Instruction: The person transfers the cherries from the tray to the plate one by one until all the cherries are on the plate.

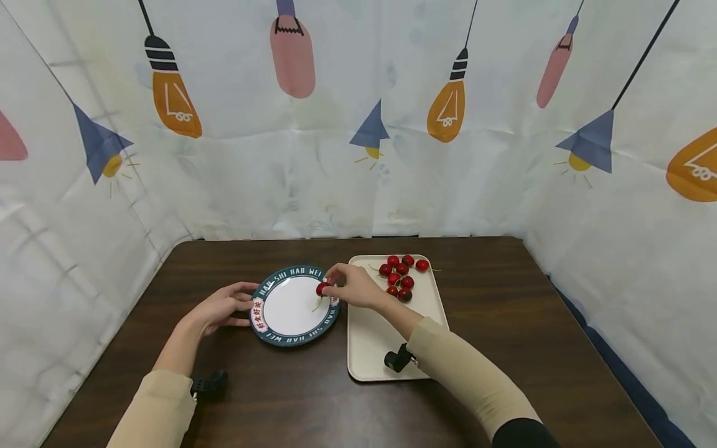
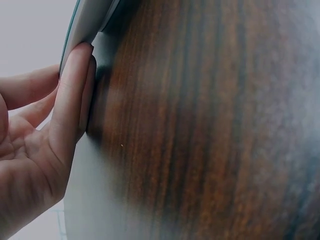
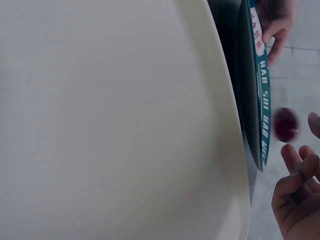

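1. Our right hand point(image 1: 354, 287) reaches over the right edge of the plate point(image 1: 295, 305), thumb and fingertips pinching a red cherry point(image 1: 322, 289) whose green stem hangs down onto the white centre of the plate. In the right wrist view the cherry point(image 3: 285, 124) shows just off our curled fingers point(image 3: 299, 182), above the plate's rim.
2. Our left hand point(image 1: 223, 307) rests on the table point(image 1: 504, 323) at the plate's left edge, fingers fairly straight and touching the rim; the left wrist view shows a fingertip point(image 2: 75, 75) pressed against the plate's edge point(image 2: 85, 25).
3. The plate is round, white inside, with a dark teal border carrying white lettering and a red-and-white patch on the left.
4. Just right of the plate lies a cream tray point(image 1: 381, 348), its left edge near the plate's rim.
5. A cluster of red cherries point(image 1: 399, 278) sits on the far part of the tray, just beyond our right hand.
6. A cloth backdrop point(image 1: 358, 112) printed with lamps and bulbs surrounds the dark wooden table.
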The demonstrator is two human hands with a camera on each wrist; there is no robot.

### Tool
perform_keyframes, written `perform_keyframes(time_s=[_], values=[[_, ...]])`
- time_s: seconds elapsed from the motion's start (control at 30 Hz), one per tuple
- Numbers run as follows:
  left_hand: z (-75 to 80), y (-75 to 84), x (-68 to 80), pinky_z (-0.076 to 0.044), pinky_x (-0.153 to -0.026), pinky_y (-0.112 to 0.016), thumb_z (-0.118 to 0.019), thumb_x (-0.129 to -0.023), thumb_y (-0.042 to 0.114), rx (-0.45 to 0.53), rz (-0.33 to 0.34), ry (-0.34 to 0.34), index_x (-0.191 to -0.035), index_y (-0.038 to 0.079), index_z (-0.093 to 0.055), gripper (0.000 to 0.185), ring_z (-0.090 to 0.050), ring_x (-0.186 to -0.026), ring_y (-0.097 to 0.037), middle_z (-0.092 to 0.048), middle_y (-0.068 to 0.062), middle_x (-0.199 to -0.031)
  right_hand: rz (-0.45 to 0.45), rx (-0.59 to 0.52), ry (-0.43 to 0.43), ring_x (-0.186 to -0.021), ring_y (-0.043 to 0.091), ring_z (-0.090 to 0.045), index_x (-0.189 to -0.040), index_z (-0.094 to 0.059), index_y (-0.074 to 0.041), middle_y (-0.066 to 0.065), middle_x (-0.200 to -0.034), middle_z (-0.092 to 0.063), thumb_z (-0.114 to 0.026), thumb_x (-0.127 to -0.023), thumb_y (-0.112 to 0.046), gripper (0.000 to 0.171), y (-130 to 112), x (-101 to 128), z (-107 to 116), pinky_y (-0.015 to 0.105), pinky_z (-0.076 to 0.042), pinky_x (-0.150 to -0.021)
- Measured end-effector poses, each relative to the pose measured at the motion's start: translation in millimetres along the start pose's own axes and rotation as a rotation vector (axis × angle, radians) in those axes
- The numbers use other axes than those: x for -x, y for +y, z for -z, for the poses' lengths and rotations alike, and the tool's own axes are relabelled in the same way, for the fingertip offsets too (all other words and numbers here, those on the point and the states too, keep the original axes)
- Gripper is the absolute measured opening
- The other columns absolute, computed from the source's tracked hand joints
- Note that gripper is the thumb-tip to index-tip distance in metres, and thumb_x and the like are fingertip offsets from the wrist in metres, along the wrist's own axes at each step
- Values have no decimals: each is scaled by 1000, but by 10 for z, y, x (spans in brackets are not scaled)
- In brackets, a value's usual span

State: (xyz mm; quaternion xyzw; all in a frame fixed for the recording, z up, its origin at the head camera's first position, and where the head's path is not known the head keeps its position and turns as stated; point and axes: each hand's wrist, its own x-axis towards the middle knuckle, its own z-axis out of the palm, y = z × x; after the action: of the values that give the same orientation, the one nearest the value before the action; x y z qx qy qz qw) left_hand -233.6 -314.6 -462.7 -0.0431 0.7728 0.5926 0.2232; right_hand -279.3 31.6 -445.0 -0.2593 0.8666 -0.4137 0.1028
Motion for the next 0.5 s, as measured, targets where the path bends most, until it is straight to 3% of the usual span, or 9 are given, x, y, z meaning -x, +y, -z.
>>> perform_keyframes(time_s=[0.17,0.5], values=[[9,12,5,-61,-86,-43,-54,-105,6,-12,-6,-7,-158,-1,-27,59,-64,-99,-27,-51,-27,-131,-1,-6,29,-100,19,-61,-125,-67,-6,0,-106,-69,-72,-97,-32,38,1,20,79,29,-55,-78],[3,8,-11,-61,-87,-43,-56,-105,7,-12,-8,-8,-157,0,-29,60,-64,-100,-27,-52,-27,-133,-19,22,74,-104,17,-61,-120,-70,-8,-1,-107,-69,-71,-98,-27,28,241,165,398,35,-53,-94]])
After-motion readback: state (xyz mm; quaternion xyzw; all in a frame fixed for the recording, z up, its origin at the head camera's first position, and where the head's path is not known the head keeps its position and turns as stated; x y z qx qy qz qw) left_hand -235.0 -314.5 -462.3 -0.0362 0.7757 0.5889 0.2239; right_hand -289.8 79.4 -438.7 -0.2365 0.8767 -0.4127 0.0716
